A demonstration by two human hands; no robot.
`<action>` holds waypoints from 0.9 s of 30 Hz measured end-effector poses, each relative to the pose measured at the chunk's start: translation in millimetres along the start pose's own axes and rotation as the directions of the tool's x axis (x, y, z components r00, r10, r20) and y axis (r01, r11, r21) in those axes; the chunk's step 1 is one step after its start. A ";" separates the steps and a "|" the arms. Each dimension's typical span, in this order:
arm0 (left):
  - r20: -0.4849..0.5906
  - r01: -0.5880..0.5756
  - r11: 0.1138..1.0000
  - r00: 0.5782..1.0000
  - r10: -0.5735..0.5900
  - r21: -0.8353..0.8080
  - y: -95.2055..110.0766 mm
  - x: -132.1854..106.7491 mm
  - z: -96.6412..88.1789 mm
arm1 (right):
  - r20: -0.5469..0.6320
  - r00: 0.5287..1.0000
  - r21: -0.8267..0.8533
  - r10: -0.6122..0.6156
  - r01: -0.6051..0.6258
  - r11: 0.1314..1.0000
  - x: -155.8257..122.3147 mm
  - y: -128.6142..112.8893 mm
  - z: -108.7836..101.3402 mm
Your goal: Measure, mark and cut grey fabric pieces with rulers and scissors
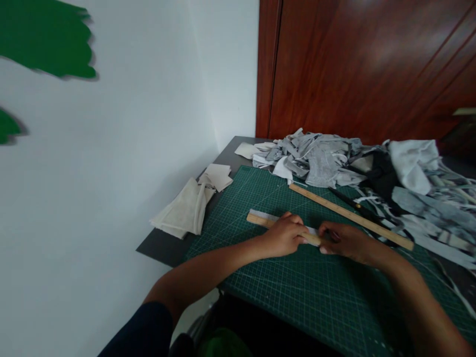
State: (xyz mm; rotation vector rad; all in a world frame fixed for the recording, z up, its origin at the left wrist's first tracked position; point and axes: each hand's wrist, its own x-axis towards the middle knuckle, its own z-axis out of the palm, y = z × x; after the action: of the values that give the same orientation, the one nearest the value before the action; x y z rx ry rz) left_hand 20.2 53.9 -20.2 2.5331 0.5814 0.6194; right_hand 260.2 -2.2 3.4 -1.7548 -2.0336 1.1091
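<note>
My left hand presses down on a short wooden ruler that lies over a thin grey fabric strip on the green cutting mat. Its fingers are curled over the ruler. My right hand sits just to the right at the ruler's end, fingers pinched together; what they hold is hidden.
A longer wooden ruler lies diagonally behind the hands, with black scissors beside it. A heap of grey and white fabric scraps covers the back and right. Folded cream cloths lie at the left table edge by the white wall.
</note>
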 end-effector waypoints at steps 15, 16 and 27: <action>-0.008 -0.013 0.992 1.000 0.014 0.127 1.4 -2.7 8.6 | -0.052 0.987 -0.164 0.153 -0.160 0.973 -1.5 4.6 -1.0; -0.010 -0.010 0.992 1.000 0.011 0.126 1.5 -2.5 8.6 | -0.054 0.988 -0.165 0.146 -0.153 0.974 -1.5 5.5 -1.1; -0.010 0.014 0.992 1.000 -0.013 0.127 6.3 -2.2 5.4 | -0.035 0.996 -0.145 0.077 -0.082 0.986 -2.6 14.4 -0.6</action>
State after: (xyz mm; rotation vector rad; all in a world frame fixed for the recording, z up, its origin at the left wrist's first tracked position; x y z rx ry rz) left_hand 22.9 46.0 -21.9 2.6435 0.6603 0.6070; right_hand 272.0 -4.5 -5.0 -1.9260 -2.0922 0.9713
